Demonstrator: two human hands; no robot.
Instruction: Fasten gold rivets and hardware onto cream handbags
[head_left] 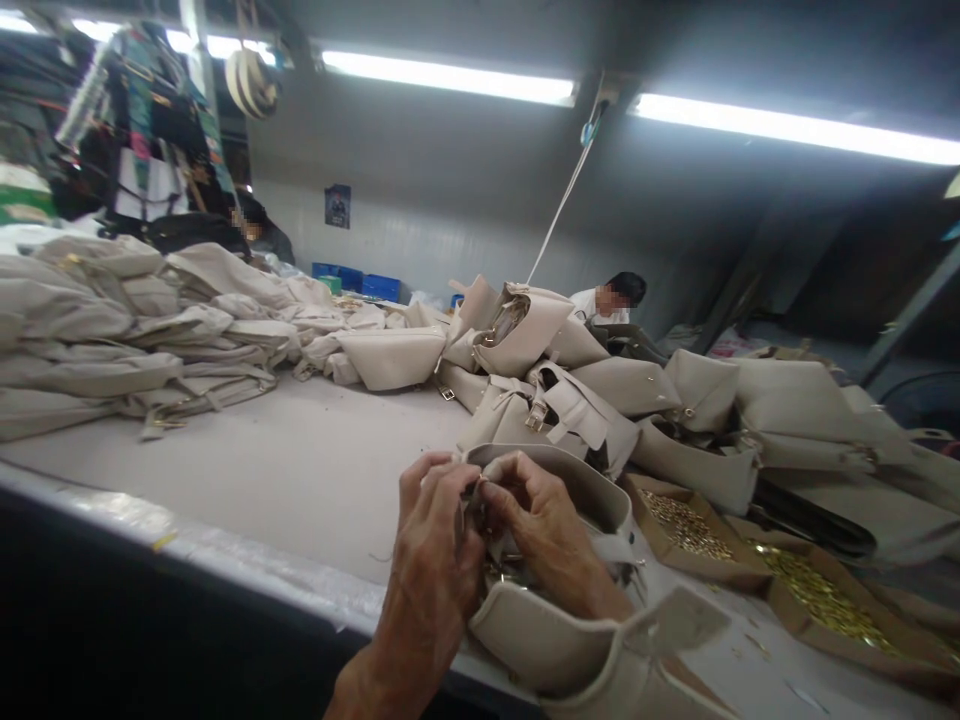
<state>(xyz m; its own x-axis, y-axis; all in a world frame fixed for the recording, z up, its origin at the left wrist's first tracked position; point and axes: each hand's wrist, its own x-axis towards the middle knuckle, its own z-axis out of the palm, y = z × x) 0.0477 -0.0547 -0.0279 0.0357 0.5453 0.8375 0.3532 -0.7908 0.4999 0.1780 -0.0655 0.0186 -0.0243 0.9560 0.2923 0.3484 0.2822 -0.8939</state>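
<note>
Both hands meet over the open mouth of a cream bag [570, 620] that lies at the near edge of the worktop [300, 470], right in front of the person. The left hand [435, 540] has its fingers [420, 475] curled in together, pinching something small at the bag's rim; I cannot make out what. The right hand [540, 520] pinches shut on the same spot from the other side. To do this well, I would say the bag's rim should stay pressed firm between both thumbs so the small part does not slip. Open boxes of brass fittings [686, 525] sit just beside the bag to the right, and finished bags [525, 340] are heaped behind.
</note>
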